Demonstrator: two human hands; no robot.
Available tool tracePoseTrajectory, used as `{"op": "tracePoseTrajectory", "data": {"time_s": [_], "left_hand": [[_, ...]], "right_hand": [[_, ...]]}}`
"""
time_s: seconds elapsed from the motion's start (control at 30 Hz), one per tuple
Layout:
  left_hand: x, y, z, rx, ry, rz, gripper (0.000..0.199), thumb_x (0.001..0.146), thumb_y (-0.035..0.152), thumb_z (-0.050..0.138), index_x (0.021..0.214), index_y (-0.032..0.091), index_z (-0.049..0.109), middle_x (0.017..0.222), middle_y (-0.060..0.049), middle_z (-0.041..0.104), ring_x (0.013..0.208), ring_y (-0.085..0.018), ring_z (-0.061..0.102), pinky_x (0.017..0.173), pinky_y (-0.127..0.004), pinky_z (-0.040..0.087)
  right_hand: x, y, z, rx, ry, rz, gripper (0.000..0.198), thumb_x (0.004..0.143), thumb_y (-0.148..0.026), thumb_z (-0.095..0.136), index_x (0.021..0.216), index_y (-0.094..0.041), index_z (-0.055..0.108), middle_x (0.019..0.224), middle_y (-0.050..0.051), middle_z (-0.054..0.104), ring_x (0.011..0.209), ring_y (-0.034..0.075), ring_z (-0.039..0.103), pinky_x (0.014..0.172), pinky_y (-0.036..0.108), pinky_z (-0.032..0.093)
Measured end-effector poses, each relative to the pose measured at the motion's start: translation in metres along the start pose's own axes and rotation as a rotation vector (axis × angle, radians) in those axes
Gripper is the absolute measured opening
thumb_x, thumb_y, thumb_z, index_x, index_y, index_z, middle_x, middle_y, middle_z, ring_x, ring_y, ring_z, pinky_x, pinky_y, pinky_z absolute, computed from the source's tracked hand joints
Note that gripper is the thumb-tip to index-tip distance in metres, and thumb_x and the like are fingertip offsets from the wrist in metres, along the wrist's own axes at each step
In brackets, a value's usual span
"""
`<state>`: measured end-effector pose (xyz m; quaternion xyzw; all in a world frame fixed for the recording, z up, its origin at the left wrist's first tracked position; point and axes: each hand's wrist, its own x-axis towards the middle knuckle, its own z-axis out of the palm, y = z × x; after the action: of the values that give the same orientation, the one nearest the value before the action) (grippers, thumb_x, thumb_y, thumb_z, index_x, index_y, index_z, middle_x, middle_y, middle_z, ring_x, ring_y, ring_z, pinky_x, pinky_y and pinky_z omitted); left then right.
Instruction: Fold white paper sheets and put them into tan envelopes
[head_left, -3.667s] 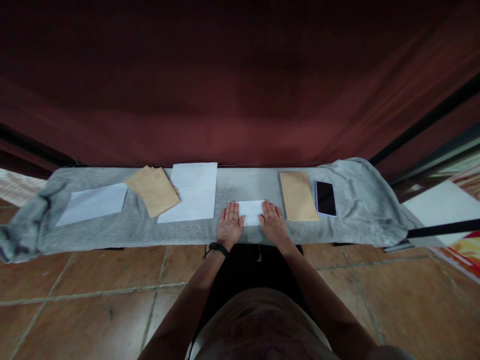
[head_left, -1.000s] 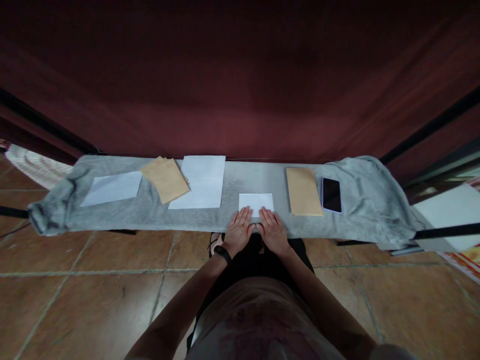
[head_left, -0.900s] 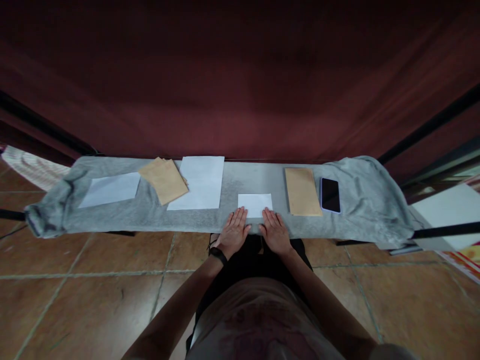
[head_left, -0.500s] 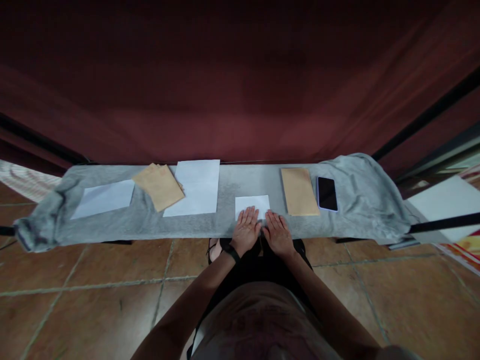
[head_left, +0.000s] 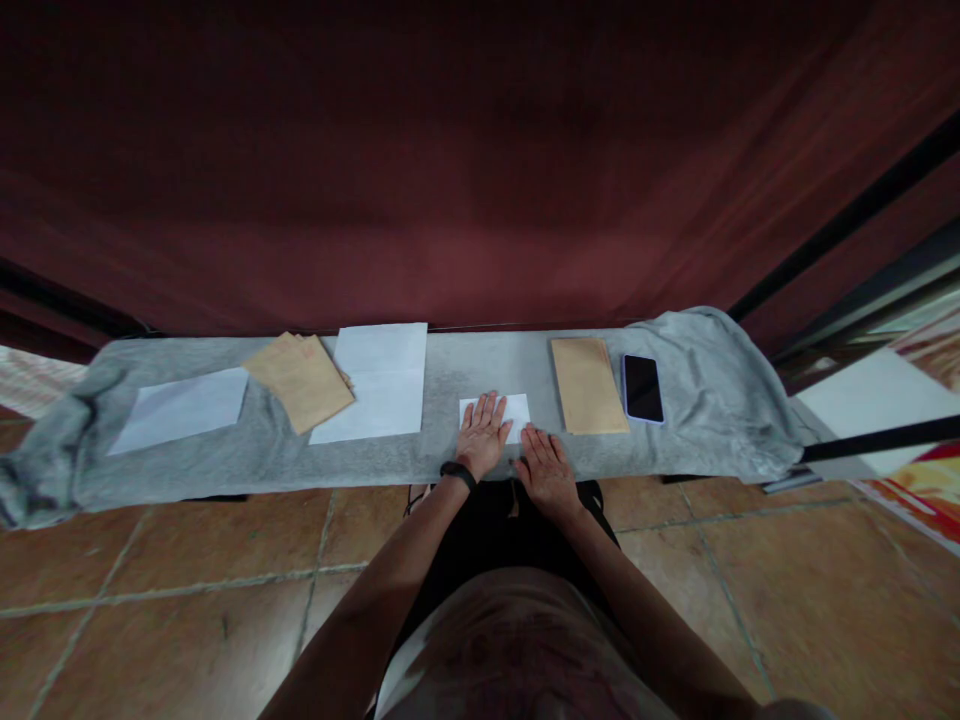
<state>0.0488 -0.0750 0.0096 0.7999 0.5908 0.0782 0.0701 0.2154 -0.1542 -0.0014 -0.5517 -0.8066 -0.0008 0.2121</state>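
On the grey cloth (head_left: 491, 360), I register brown envelopes (head_left: 304, 385) left and right of its middle, contents hidden, and the left hand (head_left: 482, 437) and right hand (head_left: 550, 470), both spread flat, gripping nothing, touching the small white paper (head_left: 518, 408) at that middle.

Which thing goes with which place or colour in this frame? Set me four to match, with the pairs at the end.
1. Phone
2. Small white paper
3. Fanned brown papers
4. Dark wristband

A. Partly overlapping the large white sheet
B. Around the wrist of the left hand
C. Black face with a pale purple edge
D. Partly covered by the left hand, on the grey cloth

Pairs: 1-C, 2-D, 3-A, 4-B
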Motion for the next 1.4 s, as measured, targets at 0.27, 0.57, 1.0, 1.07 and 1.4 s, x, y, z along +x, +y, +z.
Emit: {"op": "tracePoseTrajectory", "data": {"time_s": [0.27, 0.57, 1.0, 1.07, 1.4], "left_hand": [[-0.007, -0.024, -0.014, -0.003, 0.037, -0.117, 0.057, 0.103, 0.036, 0.030, 0.156, 0.018, 0.034, 0.161, -0.009, 0.037, 0.150, -0.027, 0.030, 0.122, -0.046, 0.024], [0.027, -0.035, -0.048, -0.086, -0.037, -0.161, 0.038, 0.091, 0.028, 0.056, 0.126, 0.018, 0.061, 0.133, -0.014, 0.060, 0.126, -0.031, 0.051, 0.108, -0.045, 0.039], [0.005, -0.051, -0.063, -0.615, -0.182, -0.295, 0.016, 0.084, 0.029, 0.055, 0.081, 0.018, 0.066, 0.072, -0.002, 0.066, 0.070, -0.019, 0.065, 0.060, -0.028, 0.048], [-0.006, -0.048, -0.068, -0.777, -0.192, -0.344, 0.018, 0.084, 0.033, 0.055, 0.085, 0.018, 0.067, 0.074, -0.002, 0.068, 0.069, -0.018, 0.066, 0.055, -0.025, 0.047], [-0.026, -0.028, -0.086, -1.627, -0.139, -0.577, 0.063, 0.092, 0.074, 0.040, 0.112, 0.019, 0.063, 0.119, -0.013, 0.069, 0.107, -0.023, 0.069, 0.084, -0.035, 0.058]], "right_hand": [[-0.001, 0.000, 0.002, 0.006, -0.001, 0.014, 0.057, 0.104, -0.036, 0.043, 0.155, -0.012, 0.036, 0.154, 0.015, 0.045, 0.143, 0.028, 0.044, 0.120, 0.049, 0.030], [0.000, -0.001, 0.002, -0.010, 0.018, 0.005, 0.056, 0.103, -0.035, 0.044, 0.153, -0.011, 0.038, 0.153, 0.016, 0.047, 0.142, 0.029, 0.045, 0.118, 0.050, 0.031], [0.002, -0.008, -0.005, 0.051, 0.007, 0.037, 0.060, 0.100, -0.028, 0.045, 0.156, -0.011, 0.031, 0.155, 0.016, 0.045, 0.146, 0.028, 0.039, 0.120, 0.051, 0.030], [0.005, -0.015, -0.011, 0.096, -0.012, 0.009, 0.062, 0.097, -0.022, 0.044, 0.157, -0.012, 0.031, 0.157, 0.013, 0.042, 0.146, 0.026, 0.037, 0.122, 0.050, 0.029], [0.041, -0.044, -0.029, 0.964, 0.184, 0.462, 0.049, 0.103, -0.046, 0.035, 0.128, -0.016, 0.064, 0.114, 0.011, 0.075, 0.104, 0.026, 0.070, 0.088, 0.038, 0.058]]}}
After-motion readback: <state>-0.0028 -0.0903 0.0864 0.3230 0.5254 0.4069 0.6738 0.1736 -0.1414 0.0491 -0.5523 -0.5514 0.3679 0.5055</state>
